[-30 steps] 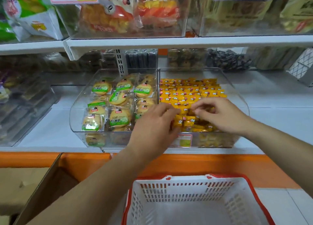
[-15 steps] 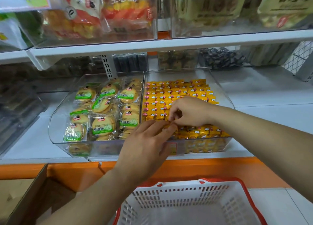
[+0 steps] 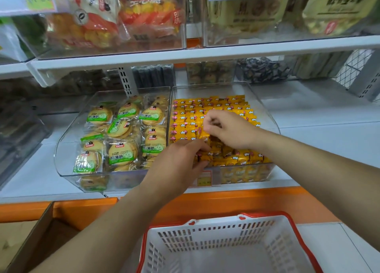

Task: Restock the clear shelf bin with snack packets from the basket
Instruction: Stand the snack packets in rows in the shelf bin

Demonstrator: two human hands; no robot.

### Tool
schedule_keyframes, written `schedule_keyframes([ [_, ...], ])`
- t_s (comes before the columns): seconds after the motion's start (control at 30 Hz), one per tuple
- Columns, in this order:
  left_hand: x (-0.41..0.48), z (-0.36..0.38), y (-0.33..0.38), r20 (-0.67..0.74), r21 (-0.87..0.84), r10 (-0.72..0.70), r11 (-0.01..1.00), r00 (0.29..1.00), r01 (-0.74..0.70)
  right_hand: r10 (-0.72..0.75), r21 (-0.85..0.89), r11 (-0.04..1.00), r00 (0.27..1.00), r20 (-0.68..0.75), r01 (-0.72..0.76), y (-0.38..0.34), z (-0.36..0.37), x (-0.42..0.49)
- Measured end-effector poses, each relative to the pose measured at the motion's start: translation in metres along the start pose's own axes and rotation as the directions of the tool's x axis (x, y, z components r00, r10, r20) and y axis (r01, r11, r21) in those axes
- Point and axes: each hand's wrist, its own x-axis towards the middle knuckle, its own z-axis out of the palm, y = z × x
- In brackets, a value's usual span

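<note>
The clear shelf bin (image 3: 269,118) is standing on the white shelf, and the yellow snack packets (image 3: 226,106) are lying inside it, in neat rows at its back and in a looser heap at its front. The right hand (image 3: 228,128) is reaching over the middle of the bin, and its curled fingers are pinching one packet that is standing on edge. The left hand (image 3: 178,165) is coming in over the front wall of the bin with bent fingers touching the loose packets, but I cannot tell if it is really gripping one. The basket (image 3: 265,214) is waiting below and in front of the bin, and no packets are showing in the part in view. So the person seems to be arranging, not fetching. The next move is probably asking for laying the pinched packet flat into the row.
</note>
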Motion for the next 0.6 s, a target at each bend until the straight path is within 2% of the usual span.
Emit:
schedule_keyframes([
  [0.07,0.001,-0.001,-0.001,0.007,0.001,0.007,1.0,1.0,-0.007,-0.003,0.041,0.999,1.0,0.0,0.003,-0.002,-0.006,0.001],
  [0.17,0.004,0.001,-0.002,0.027,0.063,0.054,0.996,0.998,-0.056,-0.03,0.01,1.0,0.999,0.016,0.03,-0.002,-0.008,0.001],
  [0.3,0.0,0.008,0.0,0.065,0.256,0.118,0.958,0.991,-0.131,-0.051,-0.127,0.99,0.996,0.079,0.061,0.001,-0.001,-0.006],
  [0.4,-0.006,0.006,0.002,0.072,0.3,0.133,0.942,0.988,-0.149,-0.052,-0.241,0.968,0.996,0.066,0.067,0.002,0.005,-0.006],
  [0.47,-0.008,-0.003,0.0,0.027,0.345,0.167,0.924,0.986,-0.165,-0.042,-0.354,0.933,0.997,0.057,0.059,-0.001,0.007,-0.003],
  [0.53,-0.009,-0.014,-0.006,-0.051,0.401,0.147,0.909,0.988,-0.114,-0.03,-0.429,0.902,0.999,0.029,0.039,-0.005,0.007,-0.001],
  [0.6,-0.011,-0.023,-0.012,-0.104,0.343,0.085,0.938,0.991,-0.044,-0.032,-0.456,0.889,0.999,0.016,0.035,-0.008,0.009,-0.001],
])
